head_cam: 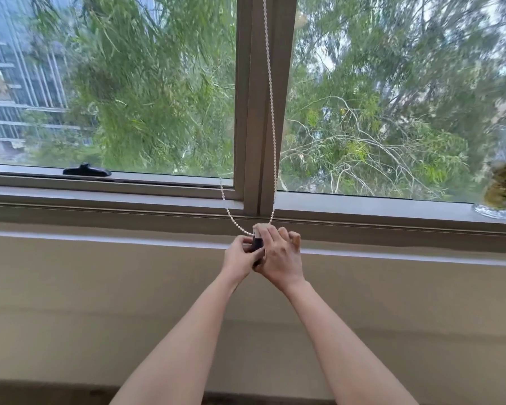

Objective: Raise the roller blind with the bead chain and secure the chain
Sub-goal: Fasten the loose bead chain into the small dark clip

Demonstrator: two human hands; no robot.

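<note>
Both hands meet just below the window sill, closed around a small dark holder (257, 244) fixed to the wall, where the bottom of the bead chain (270, 112) loop ends. The left hand (238, 260) pinches the holder from the left side, thumb and fingers curled onto it, wrist bent slightly inward. The right hand (281, 258) lies over the holder from the right with its back toward the camera, fingers bent and pressed against the wall and the top of the holder; whether its fingertips grip the chain itself or only the holder cannot be told, since the hand covers them. Both bare forearms reach up and forward from the lower edge of the view and converge at the wrists. From the hands the chain rises in two strands: one runs nearly straight up along the central window post (263, 83), the other bows out to the left across the sill (129, 197). A black window latch (86, 171) sits on the left frame, and a glass vase (498, 197) with greenery stands on the sill far to the right. Trees fill both panes.
</note>
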